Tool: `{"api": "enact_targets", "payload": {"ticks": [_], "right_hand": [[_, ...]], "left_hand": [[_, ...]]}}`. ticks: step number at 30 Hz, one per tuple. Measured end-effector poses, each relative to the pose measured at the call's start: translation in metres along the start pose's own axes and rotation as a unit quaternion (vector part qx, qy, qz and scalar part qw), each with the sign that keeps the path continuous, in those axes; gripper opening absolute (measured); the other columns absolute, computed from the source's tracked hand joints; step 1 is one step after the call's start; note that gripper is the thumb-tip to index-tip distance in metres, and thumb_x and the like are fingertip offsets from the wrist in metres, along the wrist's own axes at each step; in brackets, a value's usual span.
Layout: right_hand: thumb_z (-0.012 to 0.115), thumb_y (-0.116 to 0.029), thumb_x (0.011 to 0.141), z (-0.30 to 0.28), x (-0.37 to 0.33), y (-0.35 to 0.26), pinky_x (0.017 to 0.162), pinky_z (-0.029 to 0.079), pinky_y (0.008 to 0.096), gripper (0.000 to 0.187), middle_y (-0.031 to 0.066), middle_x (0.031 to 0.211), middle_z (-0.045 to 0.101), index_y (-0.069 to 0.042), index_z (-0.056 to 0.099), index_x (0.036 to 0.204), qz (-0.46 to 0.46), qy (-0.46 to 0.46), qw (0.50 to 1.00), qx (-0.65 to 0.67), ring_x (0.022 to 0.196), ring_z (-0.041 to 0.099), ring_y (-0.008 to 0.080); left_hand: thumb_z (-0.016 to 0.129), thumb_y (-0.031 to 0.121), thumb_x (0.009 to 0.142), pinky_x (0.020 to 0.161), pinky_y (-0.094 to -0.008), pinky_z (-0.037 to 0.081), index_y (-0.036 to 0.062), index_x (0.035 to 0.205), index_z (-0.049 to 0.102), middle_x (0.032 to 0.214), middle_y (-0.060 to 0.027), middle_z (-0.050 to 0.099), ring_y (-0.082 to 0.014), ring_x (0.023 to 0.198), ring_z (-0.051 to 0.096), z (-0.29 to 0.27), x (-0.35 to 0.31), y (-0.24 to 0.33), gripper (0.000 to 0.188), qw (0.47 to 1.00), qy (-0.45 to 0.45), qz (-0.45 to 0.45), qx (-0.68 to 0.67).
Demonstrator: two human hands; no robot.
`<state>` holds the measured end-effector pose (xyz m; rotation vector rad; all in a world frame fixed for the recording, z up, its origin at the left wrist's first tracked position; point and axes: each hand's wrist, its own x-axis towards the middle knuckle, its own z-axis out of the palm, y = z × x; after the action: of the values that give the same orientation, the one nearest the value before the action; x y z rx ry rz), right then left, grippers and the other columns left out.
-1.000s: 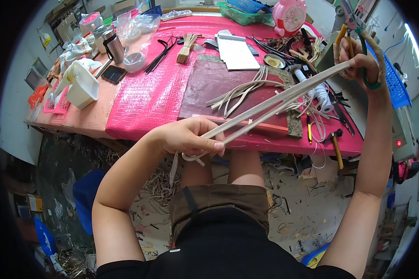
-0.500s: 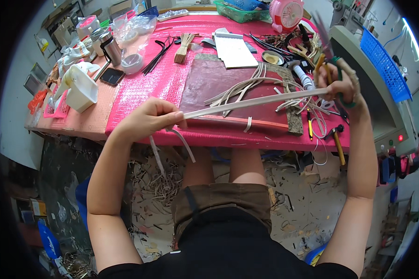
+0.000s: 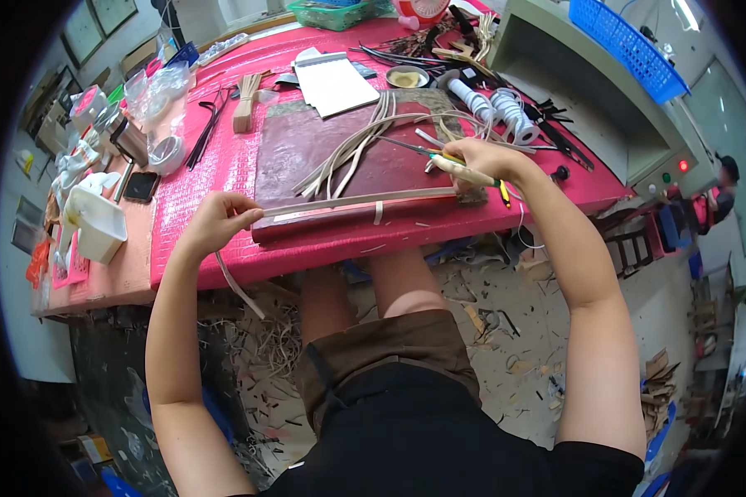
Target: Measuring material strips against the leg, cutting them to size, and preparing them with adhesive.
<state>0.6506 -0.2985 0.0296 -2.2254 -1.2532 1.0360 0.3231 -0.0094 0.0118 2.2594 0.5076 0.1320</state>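
Note:
My left hand (image 3: pixel 221 222) pinches a long, flat, cream leather-like strip (image 3: pixel 356 200) between thumb and fingers, and its loose tail (image 3: pixel 239 286) hangs below that hand. The strip runs rightward, nearly straight, along the near edge of a dark red mat (image 3: pixel 294 153). My right hand (image 3: pixel 487 161) is closed around scissors (image 3: pixel 464 171) with a cream-wrapped handle, their blades pointing left over the mat. At its right end the strip reaches just below the right hand; whether those fingers also grip it is hidden. Several similar loose strips (image 3: pixel 352 157) lie curved across the mat.
A white pad (image 3: pixel 336 85) lies behind the mat, with a small dish (image 3: pixel 407 78) and thread spools (image 3: pixel 514 118) to the right. A tan bundle (image 3: pixel 244 103), dark strips (image 3: pixel 207 128) and a phone (image 3: pixel 141 187) lie left. A grey machine (image 3: pixel 588 91) borders the right side.
My right hand has come down and left with the scissors, from raised near the machine to low over the mat. The strip has dropped to the mat's near edge. The view has shifted right.

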Motion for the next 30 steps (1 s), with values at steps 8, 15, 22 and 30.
{"api": "enact_targets", "payload": {"ticks": [8, 15, 22, 30], "right_hand": [[0.076, -0.011, 0.052, 0.006, 0.027, 0.021, 0.071, 0.047, 0.0332, 0.052, 0.006, 0.088, 0.063, -0.004, 0.062, 0.101, 0.02, -0.008, 0.996, -0.082, 0.082, 0.059, 0.0177], [0.079, -0.018, 0.052, -0.001, 0.041, 0.032, 0.082, 0.045, 0.0333, 0.071, 0.0059, 0.1, 0.064, -0.008, 0.058, 0.12, 0.021, -0.051, 0.992, -0.118, 0.092, 0.058, 0.0186], [0.078, -0.021, 0.054, -0.005, 0.045, 0.018, 0.078, 0.046, 0.0342, 0.068, 0.0067, 0.092, 0.066, -0.009, 0.059, 0.118, 0.046, -0.082, 0.983, -0.159, 0.087, 0.06, 0.0204], [0.078, -0.023, 0.054, 0.0, 0.048, 0.023, 0.079, 0.045, 0.0346, 0.067, 0.008, 0.096, 0.065, -0.008, 0.06, 0.117, 0.072, -0.064, 0.984, -0.147, 0.09, 0.06, 0.0223]], "left_hand": [[0.071, 0.017, 0.079, 0.053, -0.0236, 0.039, 0.0005, 0.08, 0.068, 0.065, 0.0, 0.061, -0.0057, 0.057, 0.049, 0.009, 0.02, -0.004, 0.017, 0.999, -0.029, -0.01, 0.02], [0.071, 0.016, 0.081, 0.051, -0.0206, 0.036, 0.0001, 0.081, 0.068, 0.065, 0.0036, 0.059, -0.0028, 0.057, 0.045, 0.012, 0.027, -0.008, 0.016, 0.999, -0.03, -0.02, 0.031], [0.067, 0.011, 0.083, 0.063, -0.0233, 0.047, -0.0026, 0.082, 0.066, 0.073, -0.0032, 0.065, -0.0078, 0.067, 0.058, 0.012, 0.029, -0.025, 0.014, 0.999, -0.032, -0.025, -0.011], [0.068, 0.012, 0.081, 0.061, -0.0236, 0.044, -0.0033, 0.084, 0.069, 0.071, -0.0032, 0.067, -0.006, 0.065, 0.056, 0.015, 0.03, -0.015, 0.015, 0.998, -0.029, -0.041, -0.026]]}}
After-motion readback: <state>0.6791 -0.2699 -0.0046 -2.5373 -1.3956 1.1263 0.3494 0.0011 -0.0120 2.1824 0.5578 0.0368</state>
